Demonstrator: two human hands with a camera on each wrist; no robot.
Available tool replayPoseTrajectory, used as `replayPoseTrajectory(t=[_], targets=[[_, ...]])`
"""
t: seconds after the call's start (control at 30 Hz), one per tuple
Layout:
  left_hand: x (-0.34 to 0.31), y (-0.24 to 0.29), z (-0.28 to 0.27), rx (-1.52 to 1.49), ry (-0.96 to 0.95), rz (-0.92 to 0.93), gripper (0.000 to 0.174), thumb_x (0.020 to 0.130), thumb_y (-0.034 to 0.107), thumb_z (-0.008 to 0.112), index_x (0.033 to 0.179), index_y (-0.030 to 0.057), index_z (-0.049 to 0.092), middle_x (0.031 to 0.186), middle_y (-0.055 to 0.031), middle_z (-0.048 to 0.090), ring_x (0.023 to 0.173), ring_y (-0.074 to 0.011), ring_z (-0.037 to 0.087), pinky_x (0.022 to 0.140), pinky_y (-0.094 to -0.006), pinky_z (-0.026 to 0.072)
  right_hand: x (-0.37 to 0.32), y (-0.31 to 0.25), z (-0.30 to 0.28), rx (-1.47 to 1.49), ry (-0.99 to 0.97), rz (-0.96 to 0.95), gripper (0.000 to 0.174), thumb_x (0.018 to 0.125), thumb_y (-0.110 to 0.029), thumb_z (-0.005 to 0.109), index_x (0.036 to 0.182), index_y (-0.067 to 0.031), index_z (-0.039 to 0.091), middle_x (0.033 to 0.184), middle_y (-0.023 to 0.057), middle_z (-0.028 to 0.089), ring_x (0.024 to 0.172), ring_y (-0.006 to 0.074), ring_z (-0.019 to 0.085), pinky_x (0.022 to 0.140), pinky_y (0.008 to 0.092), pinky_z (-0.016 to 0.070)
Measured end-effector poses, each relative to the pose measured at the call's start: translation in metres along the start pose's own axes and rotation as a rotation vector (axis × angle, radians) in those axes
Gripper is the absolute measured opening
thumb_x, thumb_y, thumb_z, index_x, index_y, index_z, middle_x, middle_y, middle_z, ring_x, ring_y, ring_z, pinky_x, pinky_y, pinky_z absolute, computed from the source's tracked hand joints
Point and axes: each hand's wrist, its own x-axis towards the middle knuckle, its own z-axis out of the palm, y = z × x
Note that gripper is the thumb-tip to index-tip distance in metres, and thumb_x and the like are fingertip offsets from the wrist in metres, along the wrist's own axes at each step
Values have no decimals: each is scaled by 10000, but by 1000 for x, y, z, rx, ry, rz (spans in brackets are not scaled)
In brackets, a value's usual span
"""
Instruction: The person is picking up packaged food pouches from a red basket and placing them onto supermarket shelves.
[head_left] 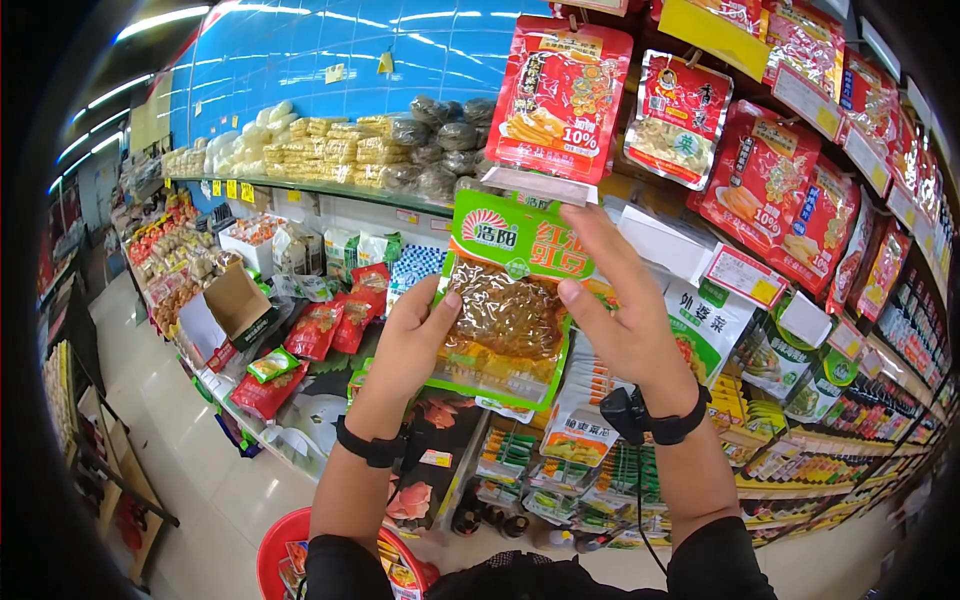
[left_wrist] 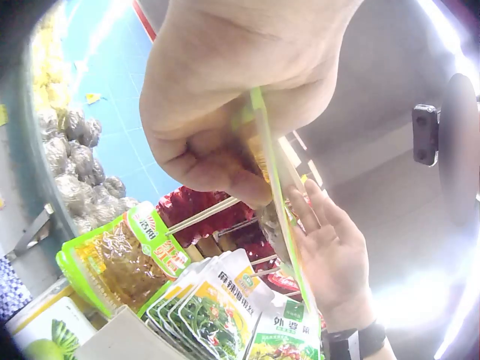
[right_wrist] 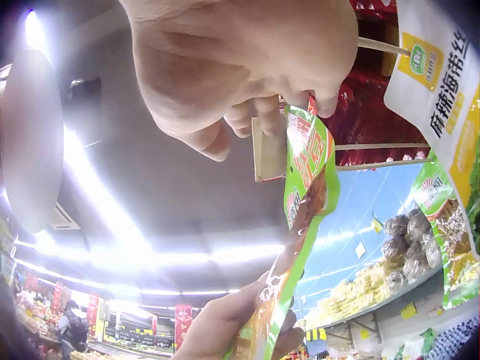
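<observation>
A green-edged clear food packet (head_left: 505,310) with brown contents is held upright in front of the hanging goods. My left hand (head_left: 405,345) grips its left edge, thumb on the front; the left wrist view shows that hand (left_wrist: 232,90) with its fingers curled behind the packet (left_wrist: 281,217). At the packet's right edge is my right hand (head_left: 630,315), its fingers extended and thumb apart. In the right wrist view, the right hand's fingertips are by the top of the packet (right_wrist: 304,202); their exact contact is unclear.
Red packets (head_left: 565,100) hang above and to the right. A shelf (head_left: 330,193) of bagged goods runs along the blue wall. An open cardboard box (head_left: 230,305) sits on the left display. A red basket (head_left: 275,555) stands low in front. White packets (left_wrist: 225,300) hang behind.
</observation>
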Motion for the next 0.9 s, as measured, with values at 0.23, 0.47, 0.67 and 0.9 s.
replayPoseTrajectory(t=[0.23,0.47,0.67,0.9], targets=[[13,-8,-1,-36,-35,-20,254,1010,190,538,1129,-26,598,899,-1,616,789,-52,502,702,-242,428,4,-2,-2,-43,-33,-14,495,879,-98,633,1358,-41,524,1375,198,531,1357,381,428,1173,458,257],[22,-11,0,-74,-73,7,252,1012,184,533,1119,-32,607,923,-6,629,827,-63,527,743,-256,453,8,-3,-5,-53,-115,-13,471,877,-94,621,1333,-19,530,1372,202,529,1374,394,398,1144,439,287],[31,-28,-1,-52,-106,-19,269,1014,175,525,1160,-38,599,968,-20,643,869,-69,554,774,-257,461,2,1,-3,-95,-92,-1,528,885,-123,631,1382,-19,486,1406,214,502,1397,408,363,1154,451,275],[24,-16,-3,-142,-117,-62,302,1019,170,518,1224,-43,581,1060,-46,668,945,-90,609,838,-259,480,1,-1,-6,-57,-95,55,559,895,-153,642,1408,-25,462,1431,217,480,1406,421,345,1160,461,271]])
